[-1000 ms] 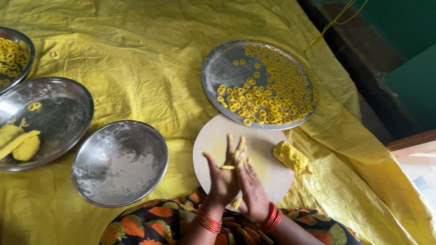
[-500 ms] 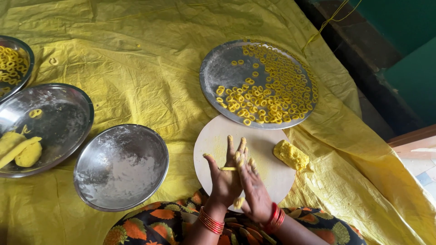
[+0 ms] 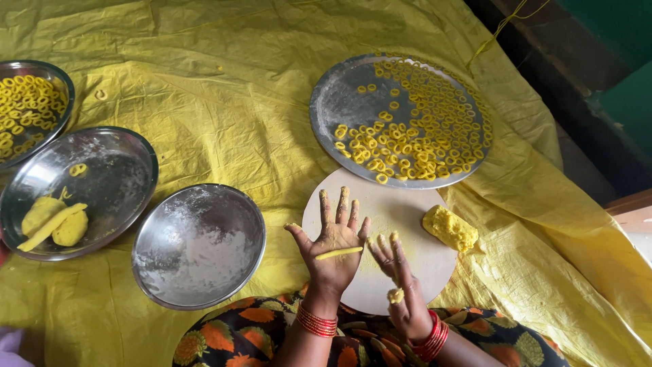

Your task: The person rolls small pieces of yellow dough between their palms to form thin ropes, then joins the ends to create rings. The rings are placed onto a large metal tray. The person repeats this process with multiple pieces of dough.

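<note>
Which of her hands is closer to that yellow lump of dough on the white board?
Right. The right hand lies on the round board just left of the dough lump, not touching it. The left hand, palm up with a thin dough strip, is farther left.

I see a thin yellow dough strip (image 3: 339, 253) lying flat across my left palm, nearly level. A small yellow dough bit (image 3: 395, 295) sits by my right palm, just right of the strip.
</note>
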